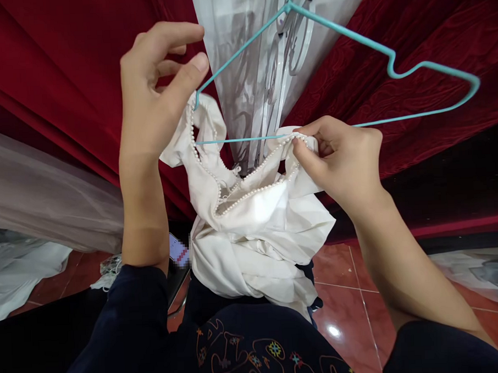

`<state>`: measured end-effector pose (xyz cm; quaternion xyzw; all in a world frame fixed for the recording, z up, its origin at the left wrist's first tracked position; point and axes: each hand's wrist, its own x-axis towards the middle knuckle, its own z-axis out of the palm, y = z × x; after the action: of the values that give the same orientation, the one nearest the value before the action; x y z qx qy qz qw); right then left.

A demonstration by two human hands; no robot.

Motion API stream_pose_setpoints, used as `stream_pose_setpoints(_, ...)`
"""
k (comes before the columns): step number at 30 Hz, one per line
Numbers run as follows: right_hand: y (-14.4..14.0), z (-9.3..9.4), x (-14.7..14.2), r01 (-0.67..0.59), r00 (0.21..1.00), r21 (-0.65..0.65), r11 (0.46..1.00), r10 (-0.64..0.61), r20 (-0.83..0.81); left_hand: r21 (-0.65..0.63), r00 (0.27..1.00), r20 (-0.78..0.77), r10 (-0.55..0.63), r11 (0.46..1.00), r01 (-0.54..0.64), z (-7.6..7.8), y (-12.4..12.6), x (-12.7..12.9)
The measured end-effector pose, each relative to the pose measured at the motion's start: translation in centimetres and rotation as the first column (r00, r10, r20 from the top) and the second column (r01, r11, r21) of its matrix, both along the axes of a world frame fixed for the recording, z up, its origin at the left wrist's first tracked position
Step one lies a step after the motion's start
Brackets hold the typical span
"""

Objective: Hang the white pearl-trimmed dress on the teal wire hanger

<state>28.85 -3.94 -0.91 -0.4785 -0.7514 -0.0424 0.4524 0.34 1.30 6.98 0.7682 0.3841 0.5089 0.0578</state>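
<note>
A white dress [250, 219] with a pearl-trimmed neckline hangs in front of me, its lower cloth bunched near my lap. Its left shoulder loops over the left end of a turquoise wire hanger [341, 28]. Beside that end, my left hand [162, 86] is raised with thumb and forefinger apart and nothing between them. My right hand [338, 155] pinches the dress's right shoulder at the pearl edge, by the hanger's bottom bar. The hanger's right arm stretches bare beyond that hand. The top of its hook is cut off by the frame.
Dark red drapes [62, 62] hang on both sides, with white sheer fabric [234, 44] and white metal scrollwork [275, 75] between them. A phone [178, 250] lies at the lower left on a dark surface. Red tiles [340, 292] cover the floor.
</note>
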Motion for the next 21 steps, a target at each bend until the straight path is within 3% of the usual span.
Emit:
stream_pose_setpoints(5,0.4,0.2,0.4,-0.031,0.998,-0.028,0.999,0.030,-0.047,-0.088,0.991,-0.064,-0.114,0.990,0.108,-1.9,0.5,0.7)
stream_pose_setpoints(8,0.2,-0.1,0.2,-0.049,0.997,-0.010,0.999,0.048,-0.067,-0.048,0.990,-0.073,-0.116,0.992,0.113,-2.9,1.2,0.7)
stream_pose_setpoints(13,-1.1,-3.0,0.5,0.057,0.952,0.083,0.995,-0.029,-0.306,-0.004,0.992,-0.088,-0.086,0.996,0.086,-2.8,1.8,0.2)
stream_pose_setpoints(17,1.0,-4.8,5.3,0.088,0.838,0.116,0.989,-0.011,-0.545,0.039,0.984,-0.169,-0.047,0.998,0.054,-1.8,1.4,-0.4)
stream_pose_setpoints(21,6.0,-3.7,13.3,0.282,0.789,0.384,0.879,0.015,-0.614,0.051,0.974,-0.227,0.009,0.999,0.003,-1.3,1.2,-0.7)
